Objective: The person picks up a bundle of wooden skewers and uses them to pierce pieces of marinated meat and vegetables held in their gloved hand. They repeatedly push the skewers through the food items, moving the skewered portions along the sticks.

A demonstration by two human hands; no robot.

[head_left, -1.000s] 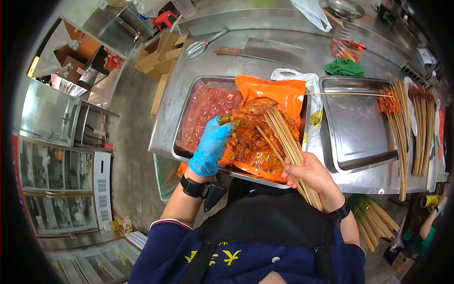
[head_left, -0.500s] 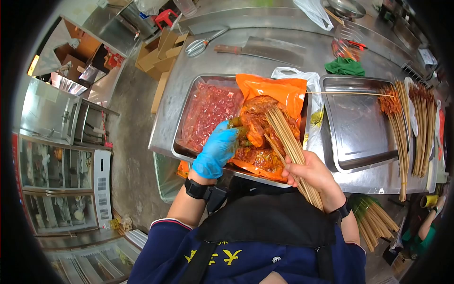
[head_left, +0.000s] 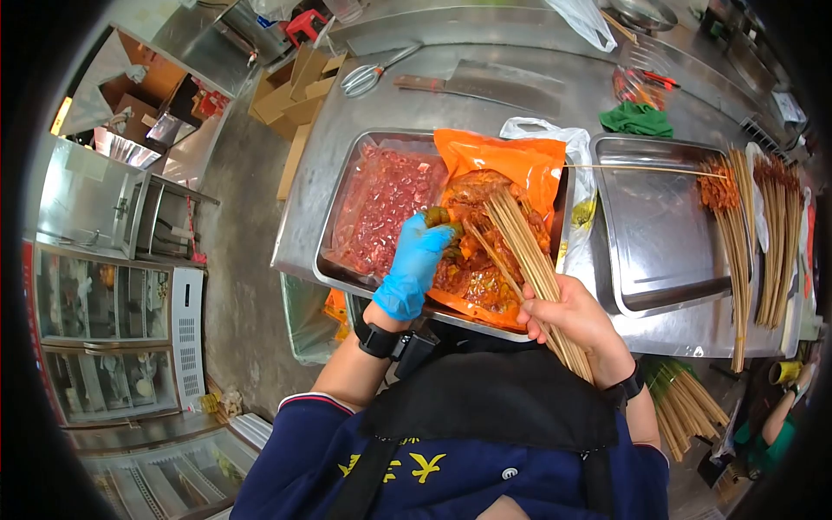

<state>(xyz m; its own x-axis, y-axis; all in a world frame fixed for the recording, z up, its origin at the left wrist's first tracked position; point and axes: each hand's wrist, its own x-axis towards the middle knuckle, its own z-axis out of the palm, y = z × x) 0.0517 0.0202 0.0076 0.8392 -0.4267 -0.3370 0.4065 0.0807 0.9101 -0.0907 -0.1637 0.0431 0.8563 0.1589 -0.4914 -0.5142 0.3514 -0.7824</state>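
My left hand point(head_left: 414, 260), in a blue glove, is over the marinated meat point(head_left: 477, 282), its fingertips stained and bent together; what they hold is too small to make out. Bare, my right hand point(head_left: 568, 314) grips a bundle of wooden skewers point(head_left: 530, 251), with one skewer angled apart towards the meat. The meat lies on an orange bag point(head_left: 529, 158) in a metal tray point(head_left: 340, 276). Beside it in the same tray is a clear bag of red diced meat point(head_left: 386, 204).
Right of the tray is a second metal tray point(head_left: 663, 299), with loaded skewers point(head_left: 732, 251) at its right edge. Behind lie a cleaver point(head_left: 498, 87), scissors point(head_left: 368, 76) and a green cloth point(head_left: 637, 120). Another person's arm point(head_left: 778, 418) shows at the lower right.
My left hand has shifted slightly and turned over the meat, its fingers now more curled. The separate skewer's tip has moved a little to the left. My right hand keeps its grip.
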